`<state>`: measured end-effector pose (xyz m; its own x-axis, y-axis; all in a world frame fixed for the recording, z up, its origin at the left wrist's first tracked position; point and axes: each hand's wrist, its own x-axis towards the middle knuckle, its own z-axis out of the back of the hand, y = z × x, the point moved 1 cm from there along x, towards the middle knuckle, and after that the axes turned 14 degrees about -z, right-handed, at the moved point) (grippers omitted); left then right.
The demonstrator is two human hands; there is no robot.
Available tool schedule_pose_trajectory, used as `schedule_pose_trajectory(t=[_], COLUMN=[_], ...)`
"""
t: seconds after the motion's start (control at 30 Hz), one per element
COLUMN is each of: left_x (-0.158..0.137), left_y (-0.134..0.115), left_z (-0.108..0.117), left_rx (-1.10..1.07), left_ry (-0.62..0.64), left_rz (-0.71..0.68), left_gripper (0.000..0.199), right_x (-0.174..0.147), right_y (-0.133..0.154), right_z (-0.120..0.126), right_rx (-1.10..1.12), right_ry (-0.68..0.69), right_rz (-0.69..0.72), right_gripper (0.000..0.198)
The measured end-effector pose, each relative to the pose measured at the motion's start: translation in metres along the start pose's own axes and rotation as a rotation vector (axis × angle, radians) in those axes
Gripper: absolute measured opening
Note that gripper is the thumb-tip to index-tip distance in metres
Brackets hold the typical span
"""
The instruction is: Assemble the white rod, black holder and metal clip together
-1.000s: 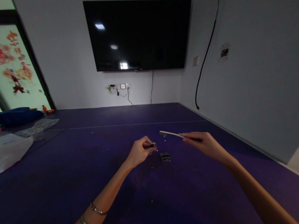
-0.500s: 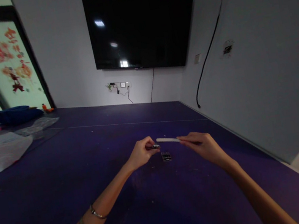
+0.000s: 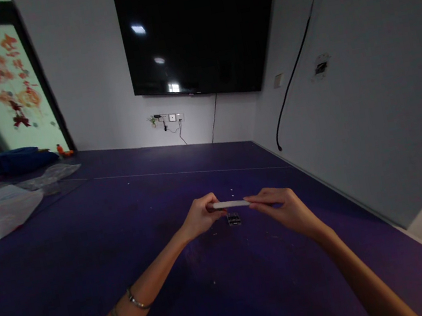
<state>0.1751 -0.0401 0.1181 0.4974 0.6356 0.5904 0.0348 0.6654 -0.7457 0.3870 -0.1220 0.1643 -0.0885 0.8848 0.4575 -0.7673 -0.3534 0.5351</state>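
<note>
My right hand [image 3: 285, 206] is closed in a pinch on the right end of a slim white stick [image 3: 230, 204], which lies nearly level. The stick's left end reaches the fingertips of my left hand [image 3: 201, 217]. My left hand is closed on a small dark piece with a shiny metallic part; the stick now covers most of it. I cannot tell whether stick and piece touch. Just below the stick, a small dark electronic-looking module [image 3: 234, 219] rests on the purple surface, apart from both hands.
The purple surface [image 3: 158, 298] spreads around my hands, with tiny white specks on it. Clear plastic sheeting [image 3: 4, 216] and a blue cloth bundle [image 3: 17, 160] lie at the left. A television [image 3: 198, 40] hangs on the far wall, and a black cable [image 3: 296, 61] runs down the right wall.
My right hand has moved slightly left, bringing the white stick from beyond the left fingertips to over the small piece there. The left hand has hardly moved; the module still lies below.
</note>
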Motion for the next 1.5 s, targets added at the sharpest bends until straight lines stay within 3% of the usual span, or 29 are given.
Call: schedule_pose_trajectory(t=[0.2,0.37,0.53,0.67,1.13,1.5], left_x=[-0.001,-0.002,-0.002,-0.001,-0.001,0.000], left_y=[-0.007,-0.008,-0.010,-0.011,-0.008,-0.012], left_z=[-0.001,-0.002,-0.003,-0.003,-0.003,-0.003], left_rx=[0.040,0.066,0.024,0.007,0.038,0.028], left_ry=[0.015,0.013,0.026,0.014,0.006,0.003], left_rz=[-0.054,-0.042,-0.050,-0.011,-0.065,-0.037], left_gripper=[0.023,0.025,0.023,0.024,0.025,0.023], right_x=[0.002,0.001,0.001,0.000,-0.002,-0.003], right_y=[-0.010,-0.005,-0.007,-0.005,-0.002,0.001], right_z=[0.007,0.007,0.009,0.011,0.010,0.009], right_rx=[-0.065,0.040,-0.012,0.045,-0.037,-0.050], right_ry=[-0.065,0.046,-0.021,0.049,-0.047,-0.005], right_rz=[-0.041,0.015,-0.028,0.006,0.022,0.020], right_gripper=[0.029,0.027,0.027,0.027,0.027,0.025])
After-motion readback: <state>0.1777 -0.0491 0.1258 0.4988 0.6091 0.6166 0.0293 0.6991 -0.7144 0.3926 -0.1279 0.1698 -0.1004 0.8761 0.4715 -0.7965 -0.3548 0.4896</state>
